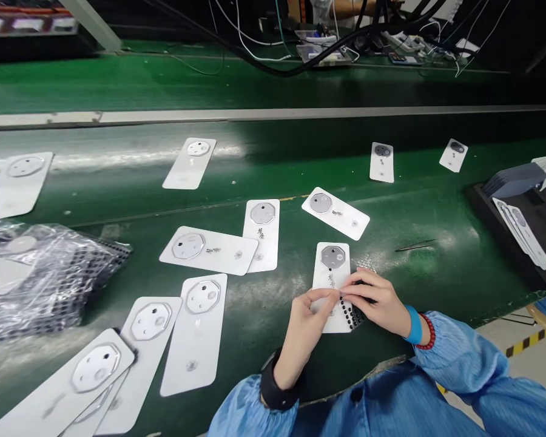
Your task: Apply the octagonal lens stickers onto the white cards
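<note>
A white phone back panel (321,276) with a grey octagonal camera area lies in front of me. Over its lower right part, my right hand (380,301) pinches a clear sheet of small black dots (348,311). My left hand (304,325) is closed in a pinch, its fingertips meeting those of the right hand above the panel. Whatever lies between the left fingertips is too small to make out. A dark pair of tweezers (415,246) rests on the table to the right of the panel.
Several similar white panels (193,332) lie spread on the green table (273,340), some overlapping. At left is a clear plastic bag (50,279) with rows of black dots. A black tray (543,227) holds panels at right. Cables (282,71) hang across the back, where another person's arm (352,8) shows.
</note>
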`<state>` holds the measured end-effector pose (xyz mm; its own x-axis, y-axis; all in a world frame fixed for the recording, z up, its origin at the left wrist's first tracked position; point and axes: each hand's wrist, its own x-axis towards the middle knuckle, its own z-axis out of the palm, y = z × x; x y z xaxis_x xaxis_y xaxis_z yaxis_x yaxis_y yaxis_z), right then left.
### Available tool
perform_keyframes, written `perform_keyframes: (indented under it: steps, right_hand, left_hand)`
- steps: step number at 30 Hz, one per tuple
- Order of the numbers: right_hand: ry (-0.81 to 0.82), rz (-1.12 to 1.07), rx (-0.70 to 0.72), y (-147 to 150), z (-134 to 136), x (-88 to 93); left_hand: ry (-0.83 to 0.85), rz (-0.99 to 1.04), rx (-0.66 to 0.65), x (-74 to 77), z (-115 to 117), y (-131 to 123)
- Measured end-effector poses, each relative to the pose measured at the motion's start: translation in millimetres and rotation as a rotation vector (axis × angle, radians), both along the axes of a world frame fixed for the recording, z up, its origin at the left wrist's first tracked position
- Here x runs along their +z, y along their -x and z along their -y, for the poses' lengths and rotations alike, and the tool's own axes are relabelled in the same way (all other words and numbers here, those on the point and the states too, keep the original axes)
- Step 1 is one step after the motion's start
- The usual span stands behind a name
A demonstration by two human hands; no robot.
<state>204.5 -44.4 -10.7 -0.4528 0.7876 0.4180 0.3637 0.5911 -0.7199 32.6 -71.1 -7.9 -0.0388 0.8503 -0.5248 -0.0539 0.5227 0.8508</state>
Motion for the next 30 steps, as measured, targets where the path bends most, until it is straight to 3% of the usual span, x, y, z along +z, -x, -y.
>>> perform_keyframes:
  steps: [8, 17, 20, 25, 30]
  right_hand:
    - [-0.128, 0.1, 0.026, -2, 2, -8.1]
    - [-0.404, 0.273, 0.052, 7, 7, -5.1]
    - [-0.327, 0.263, 0.06, 6, 5, -8.1]
    - [0.076, 0.111, 0.062, -5, -4, -15.9]
    - [0.238, -0.016, -0.048, -4, -10, 5.6]
  left_hand:
    - [0.072, 0.173, 0.038, -5.6, 4, -5]
    - [0.128, 0.301, -0.01, 6.7, -3, -3]
    - [0.08, 0.203, 0.002, 4.2, -4, -1]
    - [-0.072, -0.086, 0.138, 5.2, 5, 29]
    - [-0.135, -0.059, 0.113, 22.9, 21, 44]
